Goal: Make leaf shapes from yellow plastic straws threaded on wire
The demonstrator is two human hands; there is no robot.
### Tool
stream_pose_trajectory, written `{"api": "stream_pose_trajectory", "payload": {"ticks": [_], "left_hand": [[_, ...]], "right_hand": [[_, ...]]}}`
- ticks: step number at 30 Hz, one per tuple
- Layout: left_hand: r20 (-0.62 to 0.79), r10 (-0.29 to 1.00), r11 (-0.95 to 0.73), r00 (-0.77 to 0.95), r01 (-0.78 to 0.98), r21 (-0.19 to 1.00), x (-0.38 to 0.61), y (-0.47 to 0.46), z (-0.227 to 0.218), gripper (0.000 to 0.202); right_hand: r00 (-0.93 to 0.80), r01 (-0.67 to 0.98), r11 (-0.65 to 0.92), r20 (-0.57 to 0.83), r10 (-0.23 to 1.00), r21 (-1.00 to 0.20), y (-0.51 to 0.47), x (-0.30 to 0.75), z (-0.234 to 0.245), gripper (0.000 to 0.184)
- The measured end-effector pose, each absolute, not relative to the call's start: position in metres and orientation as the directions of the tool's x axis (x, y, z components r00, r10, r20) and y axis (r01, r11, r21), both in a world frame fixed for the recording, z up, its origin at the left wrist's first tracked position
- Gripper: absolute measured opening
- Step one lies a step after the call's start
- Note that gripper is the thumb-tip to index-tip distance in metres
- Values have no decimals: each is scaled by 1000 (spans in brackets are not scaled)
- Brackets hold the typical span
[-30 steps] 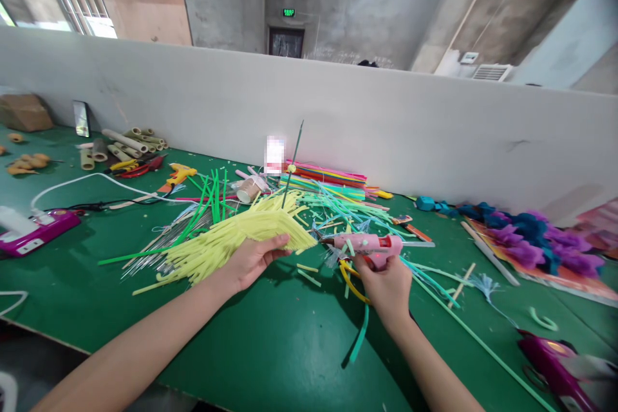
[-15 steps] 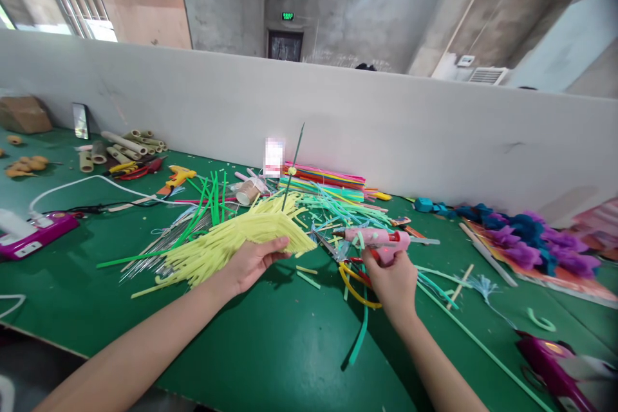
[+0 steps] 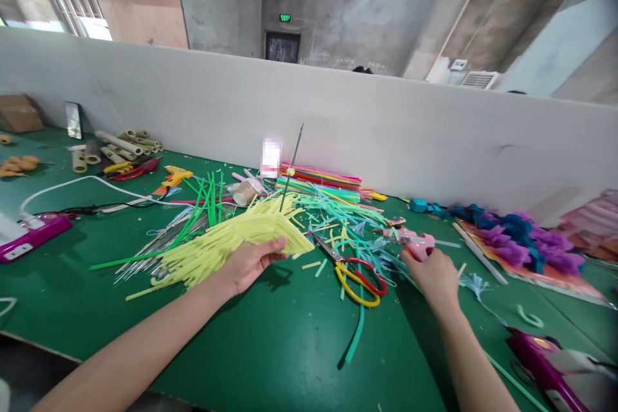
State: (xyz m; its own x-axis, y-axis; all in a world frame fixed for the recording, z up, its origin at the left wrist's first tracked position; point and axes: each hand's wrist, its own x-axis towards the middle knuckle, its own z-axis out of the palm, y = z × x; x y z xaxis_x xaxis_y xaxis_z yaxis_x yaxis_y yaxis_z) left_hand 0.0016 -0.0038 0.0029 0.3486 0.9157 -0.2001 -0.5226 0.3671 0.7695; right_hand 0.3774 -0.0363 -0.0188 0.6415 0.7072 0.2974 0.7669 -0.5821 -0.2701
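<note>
A yellow bundle of fuzzy pipe cleaners (image 3: 226, 238), joined into a fan-like piece, is gripped near its right end by my left hand (image 3: 253, 264). A thin dark green stem (image 3: 293, 164) with a small yellow bead rises behind the bundle. My right hand (image 3: 432, 273) is closed round a pink hot glue gun (image 3: 410, 241), low over the right side of the table, its nozzle toward the left. Between my hands lie scissors (image 3: 357, 280) with one yellow and one red handle loop, blades toward the bundle.
Colourful pipe cleaners (image 3: 321, 180) lie along the white partition (image 3: 410, 135). A yellow glue gun (image 3: 177, 176), bamboo tubes (image 3: 128, 143) and a purple power strip (image 3: 36, 236) are at left. Purple and blue flowers (image 3: 521, 238) and another power strip (image 3: 543, 360) are at right.
My right hand has moved right and slightly down with the pink glue gun, uncovering the scissors. My left hand still holds the yellow bundle in about the same place.
</note>
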Motion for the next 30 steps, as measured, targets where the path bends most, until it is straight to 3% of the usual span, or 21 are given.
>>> {"api": "stream_pose_trajectory", "payload": {"ticks": [7,9,10,12,15,18,21,26,30], "left_hand": [[-182,904,369,386,-493,788,0,-5,5,21],[-183,898,376,400,-481,792,0,-6,6,21],[-188,894,382,406,-475,792,0,-6,6,20],[-201,889,396,412,-469,790,1,-7,5,18],[-223,880,419,418,-464,780,0,-7,2,16],[-243,863,447,443,-445,776,0,-7,-2,15],[-242,860,445,450,-426,788,0,-7,-4,17],[-157,868,377,472,-418,826,6,-12,2,19],[-152,874,358,461,-401,843,12,-17,7,24]], "right_hand": [[720,694,-695,166,674,-185,-39,378,-30,65],[739,673,-714,196,644,-193,-41,367,-26,74],[727,684,-696,281,626,-218,-42,358,-23,73],[576,815,-501,493,652,-290,-44,336,-15,65],[166,930,113,673,721,-350,-50,290,-5,28],[-192,822,529,769,610,-214,-63,241,-2,12],[-342,760,642,782,521,-96,-75,208,-4,23],[-501,784,607,714,490,133,-78,192,-9,27],[-495,804,573,713,497,160,-76,193,-13,18]]}}
